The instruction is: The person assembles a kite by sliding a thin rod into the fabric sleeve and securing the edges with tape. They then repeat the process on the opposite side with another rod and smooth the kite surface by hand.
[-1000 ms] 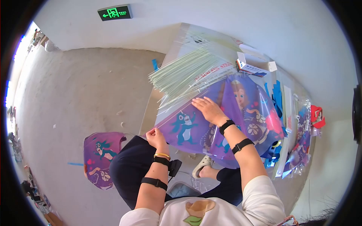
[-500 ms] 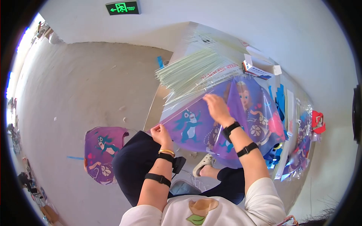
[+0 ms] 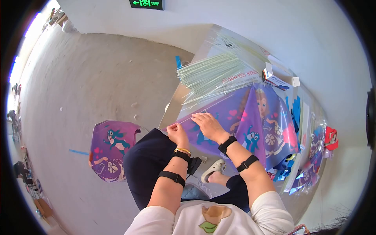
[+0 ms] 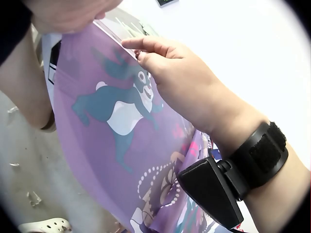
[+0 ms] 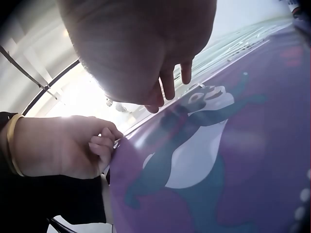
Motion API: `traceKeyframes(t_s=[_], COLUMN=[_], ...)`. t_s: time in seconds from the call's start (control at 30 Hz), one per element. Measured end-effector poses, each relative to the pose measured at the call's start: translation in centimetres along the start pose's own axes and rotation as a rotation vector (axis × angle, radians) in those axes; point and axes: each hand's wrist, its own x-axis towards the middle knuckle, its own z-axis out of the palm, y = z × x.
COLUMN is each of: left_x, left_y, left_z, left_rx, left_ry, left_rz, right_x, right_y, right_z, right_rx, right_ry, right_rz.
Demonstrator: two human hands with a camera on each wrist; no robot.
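Note:
A purple printed kite sail (image 3: 231, 113) with cartoon figures spreads from the table over the person's lap. The left hand (image 3: 178, 135) pinches the sail's near-left corner between thumb and curled fingers. Along the upper edge lies the right hand (image 3: 208, 126), close beside the left, its fingers mostly straight and touching the hem. In the right wrist view, those right fingertips (image 5: 168, 90) come down at the pale edge strip, while the left hand (image 5: 92, 148) grips the corner. A blue animal figure (image 4: 126, 109) shows below the hem in the left wrist view.
Many thin pale rods (image 3: 211, 72) lie on the table beyond the sail, near an open small box (image 3: 277, 79). Blue strips (image 3: 296, 111) and plastic-wrapped pieces (image 3: 313, 156) lie to the right. Another purple printed piece (image 3: 111, 150) rests by the person's knee.
The right hand lifts a little, then slides along the upper edge toward the left hand. The left hand keeps its pinch on the corner. The head view has shifted.

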Motion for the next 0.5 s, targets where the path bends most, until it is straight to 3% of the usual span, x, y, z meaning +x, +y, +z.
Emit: traceKeyframes(t_s=[0.3, 0.4, 0.47, 0.5], left_x=[-0.2, 0.2, 0.1, 0.5], left_y=[0.1, 0.2, 2.0, 1.5], left_z=[-0.1, -0.5, -1.5, -1.9], left_rx=[0.028, -0.055, -0.172, -0.172], left_ry=[0.023, -0.041, -0.175, -0.171], left_rz=[0.051, -0.022, -0.2, -0.198], right_x=[-0.2, -0.2, -0.2, -0.2], right_y=[-0.2, -0.1, -0.2, -0.2], right_z=[0.9, 0.9, 0.8, 0.8], right_rx=[-0.166, -0.199, -0.202, -0.206], right_ry=[-0.073, -0.071, -0.068, -0.078], right_rz=[-0.016, -0.026, -0.026, -0.026])
